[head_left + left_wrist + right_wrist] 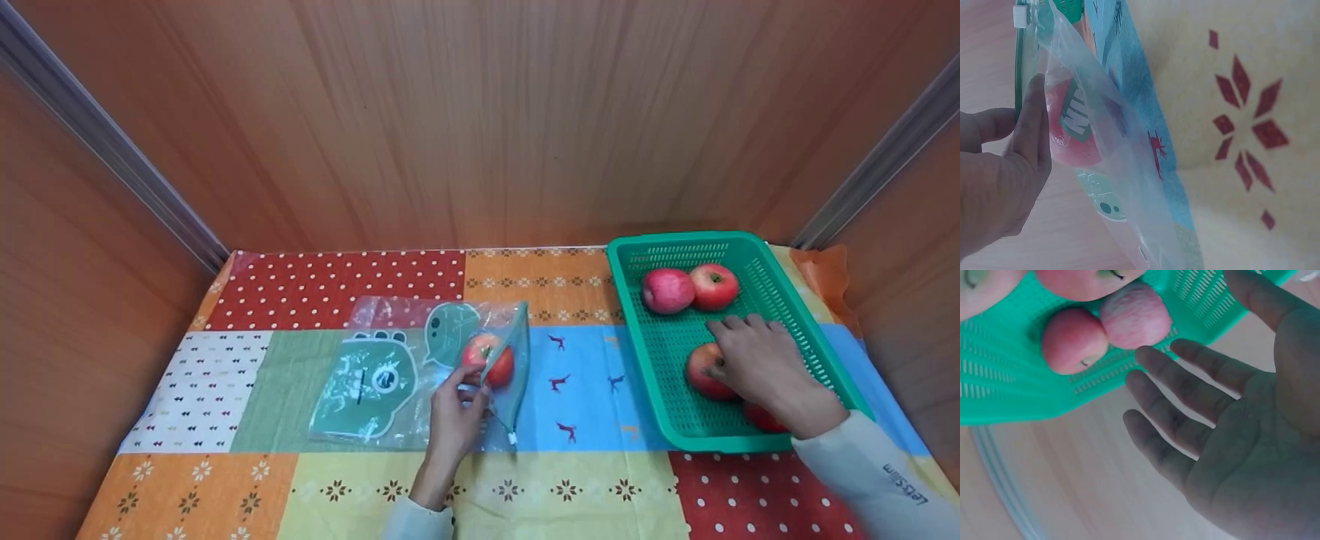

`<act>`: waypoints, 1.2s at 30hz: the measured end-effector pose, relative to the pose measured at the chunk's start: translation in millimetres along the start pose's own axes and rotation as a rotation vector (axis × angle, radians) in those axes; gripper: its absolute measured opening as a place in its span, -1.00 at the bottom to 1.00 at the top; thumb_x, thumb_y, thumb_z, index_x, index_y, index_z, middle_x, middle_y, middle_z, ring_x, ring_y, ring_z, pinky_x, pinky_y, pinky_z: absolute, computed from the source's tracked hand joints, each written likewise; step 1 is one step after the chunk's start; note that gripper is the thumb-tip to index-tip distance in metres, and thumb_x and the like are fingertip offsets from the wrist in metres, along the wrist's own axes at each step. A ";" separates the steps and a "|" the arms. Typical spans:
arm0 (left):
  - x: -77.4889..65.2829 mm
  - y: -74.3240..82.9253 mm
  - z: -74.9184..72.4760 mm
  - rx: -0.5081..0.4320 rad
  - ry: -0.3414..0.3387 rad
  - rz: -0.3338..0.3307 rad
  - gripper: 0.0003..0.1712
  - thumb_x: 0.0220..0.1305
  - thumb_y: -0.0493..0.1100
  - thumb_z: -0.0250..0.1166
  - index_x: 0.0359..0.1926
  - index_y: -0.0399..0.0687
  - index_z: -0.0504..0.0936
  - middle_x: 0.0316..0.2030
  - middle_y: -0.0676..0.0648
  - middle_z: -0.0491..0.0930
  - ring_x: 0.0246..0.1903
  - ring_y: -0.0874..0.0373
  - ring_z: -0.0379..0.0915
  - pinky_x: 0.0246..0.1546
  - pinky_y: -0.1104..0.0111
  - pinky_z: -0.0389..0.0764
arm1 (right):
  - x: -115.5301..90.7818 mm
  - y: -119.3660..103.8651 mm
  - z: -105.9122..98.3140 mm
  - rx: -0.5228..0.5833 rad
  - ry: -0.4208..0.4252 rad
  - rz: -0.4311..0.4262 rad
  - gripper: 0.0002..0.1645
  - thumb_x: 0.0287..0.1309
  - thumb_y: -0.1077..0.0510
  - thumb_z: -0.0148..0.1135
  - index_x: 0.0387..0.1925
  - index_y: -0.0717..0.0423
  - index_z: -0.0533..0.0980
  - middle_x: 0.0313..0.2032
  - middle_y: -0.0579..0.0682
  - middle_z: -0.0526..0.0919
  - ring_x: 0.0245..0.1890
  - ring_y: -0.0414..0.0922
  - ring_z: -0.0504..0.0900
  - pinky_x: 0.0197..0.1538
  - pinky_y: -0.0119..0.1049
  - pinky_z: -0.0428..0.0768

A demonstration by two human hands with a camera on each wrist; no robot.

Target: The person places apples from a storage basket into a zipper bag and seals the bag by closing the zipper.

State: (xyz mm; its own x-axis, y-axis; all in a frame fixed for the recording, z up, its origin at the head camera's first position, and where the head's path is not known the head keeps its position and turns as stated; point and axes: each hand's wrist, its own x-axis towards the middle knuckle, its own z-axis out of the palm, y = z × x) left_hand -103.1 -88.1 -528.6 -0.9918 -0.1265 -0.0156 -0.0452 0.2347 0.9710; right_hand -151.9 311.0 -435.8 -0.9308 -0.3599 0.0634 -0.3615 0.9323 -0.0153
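A clear zip bag [420,405] with a green cartoon animal print lies on the cloth, with one red apple [501,369] inside near its mouth. My left hand [456,420] pinches the bag's zip edge between thumb and fingers, and in the left wrist view that green edge [1018,73] runs up to a white slider [1020,17]. Over the green basket [637,345] hovers my right hand [761,360], fingers spread and palm bare in the right wrist view. Beneath it is a red apple [705,371]; another apple [763,417] is partly hidden by the wrist.
Toward the basket's back sit two apples, a darker apple [667,291] touching a lighter apple [715,286]. A patchwork cloth [360,487] covers the table. Wood-grain panels [480,127] enclose the back and both sides. Orange material [825,274] lies right of the basket.
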 end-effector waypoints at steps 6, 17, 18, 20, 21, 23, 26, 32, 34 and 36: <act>-0.3 -0.2 -0.7 -0.024 -0.009 -0.006 -0.59 0.38 -0.43 0.32 0.23 -0.25 0.62 -0.08 -0.19 0.61 -0.29 0.06 0.66 -0.35 0.32 0.78 | 3.6 9.7 7.7 0.035 -0.099 0.016 -0.19 0.04 0.10 0.64 0.23 0.45 0.51 -0.04 0.40 0.64 -0.03 0.37 0.56 0.00 0.40 0.61; 0.0 -1.2 0.3 0.007 -0.001 -0.010 -0.59 0.36 -0.46 0.31 0.21 -0.25 0.62 -0.10 -0.17 0.60 -0.30 0.07 0.66 -0.34 0.35 0.77 | 5.7 21.9 19.5 0.012 -0.199 -0.002 -0.29 -0.07 0.07 0.68 0.03 0.38 0.57 -0.25 0.26 0.63 -0.23 0.24 0.56 -0.16 0.27 0.63; 0.0 -1.3 0.3 0.011 -0.001 -0.014 -0.59 0.37 -0.46 0.31 0.21 -0.24 0.63 -0.10 -0.17 0.60 -0.29 0.07 0.65 -0.34 0.36 0.77 | 6.1 22.7 20.0 0.017 -0.212 0.001 -0.31 -0.06 0.07 0.68 0.02 0.37 0.57 -0.26 0.26 0.64 -0.24 0.23 0.55 -0.16 0.26 0.63; 0.0 -0.9 0.3 0.017 -0.002 -0.024 -0.59 0.37 -0.45 0.31 0.21 -0.22 0.63 -0.10 -0.17 0.60 -0.29 0.07 0.65 -0.33 0.36 0.77 | 6.6 24.0 20.7 0.030 -0.234 0.004 -0.33 -0.06 0.08 0.67 0.01 0.37 0.56 -0.27 0.25 0.64 -0.25 0.22 0.55 -0.17 0.26 0.63; 0.0 -0.9 0.3 0.018 -0.001 -0.032 -0.59 0.38 -0.45 0.31 0.22 -0.21 0.63 -0.09 -0.17 0.60 -0.29 0.07 0.65 -0.33 0.36 0.77 | 6.9 24.5 21.0 0.038 -0.242 0.005 -0.32 -0.06 0.08 0.67 0.01 0.37 0.56 -0.27 0.25 0.64 -0.25 0.22 0.54 -0.17 0.26 0.63; 0.1 -0.9 0.3 0.020 -0.003 -0.036 -0.58 0.38 -0.45 0.31 0.23 -0.20 0.62 -0.09 -0.16 0.60 -0.28 0.07 0.65 -0.32 0.35 0.77 | 6.9 25.6 21.6 0.053 -0.257 0.010 -0.30 -0.06 0.08 0.68 0.02 0.37 0.55 -0.26 0.24 0.64 -0.25 0.21 0.54 -0.17 0.26 0.63; 0.2 -1.4 0.3 0.022 -0.004 -0.035 -0.58 0.38 -0.44 0.31 0.23 -0.20 0.62 -0.08 -0.16 0.59 -0.27 0.06 0.65 -0.32 0.34 0.77 | 7.2 26.5 23.3 0.081 -0.274 0.019 -0.27 -0.06 0.09 0.69 0.05 0.38 0.53 -0.26 0.24 0.64 -0.25 0.21 0.55 -0.17 0.26 0.64; -0.7 -1.4 0.5 0.022 -0.004 -0.037 -0.59 0.38 -0.43 0.32 0.22 -0.22 0.62 -0.07 -0.15 0.60 -0.27 0.08 0.64 -0.33 0.33 0.77 | 7.5 25.8 25.8 0.129 -0.295 0.032 -0.24 -0.02 0.12 0.68 0.12 0.41 0.50 -0.25 0.23 0.63 -0.24 0.19 0.58 -0.17 0.24 0.68; -0.7 -1.4 0.6 0.024 -0.004 -0.042 -0.60 0.39 -0.42 0.32 0.22 -0.21 0.62 -0.07 -0.15 0.61 -0.27 0.08 0.64 -0.32 0.34 0.78 | 7.1 25.0 26.3 0.131 -0.295 0.029 -0.20 -0.01 0.14 0.67 0.18 0.44 0.48 -0.23 0.26 0.63 -0.22 0.21 0.58 -0.15 0.25 0.69; -0.6 -1.4 0.8 0.024 -0.004 -0.043 -0.60 0.39 -0.42 0.32 0.22 -0.22 0.62 -0.07 -0.16 0.61 -0.27 0.08 0.65 -0.32 0.33 0.78 | 6.3 24.3 26.9 0.131 -0.293 0.026 -0.15 0.00 0.16 0.66 0.24 0.46 0.46 -0.19 0.29 0.63 -0.19 0.24 0.59 -0.12 0.27 0.71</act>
State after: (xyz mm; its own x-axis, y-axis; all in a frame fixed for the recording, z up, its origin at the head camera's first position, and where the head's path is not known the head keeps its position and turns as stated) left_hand -102.5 -87.6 -530.1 -0.9894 -0.1332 -0.0583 -0.0907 0.2518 0.9635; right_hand -168.0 330.4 -462.6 -0.9089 -0.3488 -0.2285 -0.3231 0.9355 -0.1428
